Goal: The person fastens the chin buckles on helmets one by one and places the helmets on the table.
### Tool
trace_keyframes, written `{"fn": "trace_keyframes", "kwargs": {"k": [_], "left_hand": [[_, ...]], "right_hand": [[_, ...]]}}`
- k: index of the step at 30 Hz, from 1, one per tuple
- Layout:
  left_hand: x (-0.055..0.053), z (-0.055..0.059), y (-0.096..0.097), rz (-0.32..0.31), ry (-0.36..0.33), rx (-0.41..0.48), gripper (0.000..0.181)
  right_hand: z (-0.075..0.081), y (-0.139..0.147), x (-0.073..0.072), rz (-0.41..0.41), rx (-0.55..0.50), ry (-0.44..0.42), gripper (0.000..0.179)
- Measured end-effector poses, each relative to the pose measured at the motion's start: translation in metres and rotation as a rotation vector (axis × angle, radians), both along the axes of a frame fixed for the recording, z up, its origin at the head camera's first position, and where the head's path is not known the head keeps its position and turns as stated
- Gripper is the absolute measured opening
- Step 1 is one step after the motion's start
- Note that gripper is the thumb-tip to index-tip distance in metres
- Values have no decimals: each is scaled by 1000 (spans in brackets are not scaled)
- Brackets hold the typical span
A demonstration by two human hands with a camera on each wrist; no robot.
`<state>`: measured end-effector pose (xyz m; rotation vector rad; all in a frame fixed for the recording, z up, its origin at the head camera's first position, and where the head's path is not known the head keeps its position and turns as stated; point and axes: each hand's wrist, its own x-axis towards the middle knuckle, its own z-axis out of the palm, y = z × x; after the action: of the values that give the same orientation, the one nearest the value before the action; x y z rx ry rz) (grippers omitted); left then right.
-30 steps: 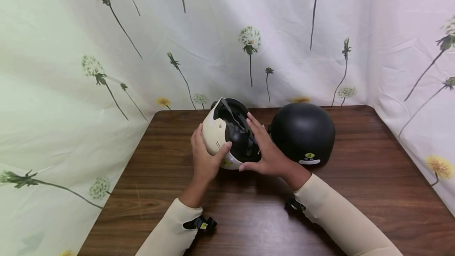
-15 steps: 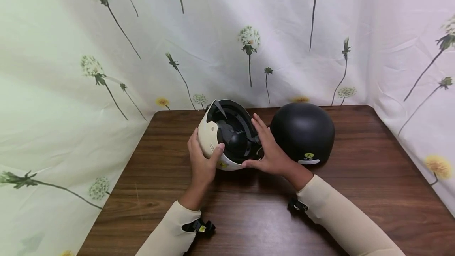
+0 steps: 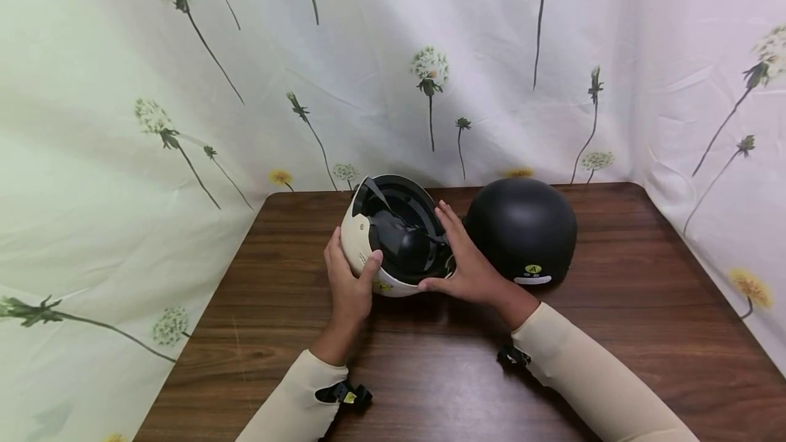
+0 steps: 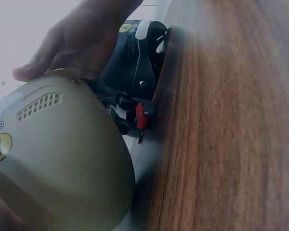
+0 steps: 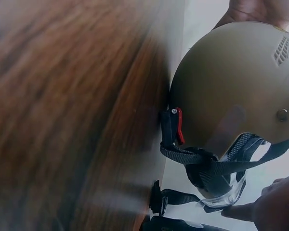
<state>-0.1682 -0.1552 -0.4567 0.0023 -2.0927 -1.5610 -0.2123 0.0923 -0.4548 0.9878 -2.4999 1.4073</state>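
Observation:
A cream helmet (image 3: 402, 247) lies tipped back on the table, its black lining and straps facing up. My left hand (image 3: 348, 285) grips its left side, fingers along the shell and thumb at the rim. On the opposite side, my right hand (image 3: 469, 268) has its fingers extended along the right edge and its thumb at the front rim. The left wrist view shows the shell's vent slots and a strap buckle (image 4: 142, 115) with a red tab. In the right wrist view, that hand (image 5: 279, 207) is beside the dangling straps (image 5: 236, 166).
Just right of my right hand, a black helmet (image 3: 522, 230) rests dome up, with a yellow "A" sticker. Both stand near the back of the brown wooden table (image 3: 270, 333). A flower-printed cloth (image 3: 381, 87) hangs behind and along the sides.
The cream helmet has shifted slightly left and turned so more of its lining shows. My left hand moved left with it; the right hand moved slightly right. The black helmet stayed put.

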Motion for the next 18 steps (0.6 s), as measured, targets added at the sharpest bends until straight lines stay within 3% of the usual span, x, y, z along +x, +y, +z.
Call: {"fn": "trace_keyframes", "kwargs": {"k": [6, 10, 18], "left_hand": [[4, -3, -3, 51, -6, -27, 88], [6, -5, -5, 52, 6, -38, 87], [2, -7, -9, 30, 99, -22, 84]], "right_hand": [[-1, 0, 1, -35, 24, 9, 138], [-1, -1, 1, -45, 27, 25, 137], [-1, -2, 2, -115, 29, 1, 144]]}}
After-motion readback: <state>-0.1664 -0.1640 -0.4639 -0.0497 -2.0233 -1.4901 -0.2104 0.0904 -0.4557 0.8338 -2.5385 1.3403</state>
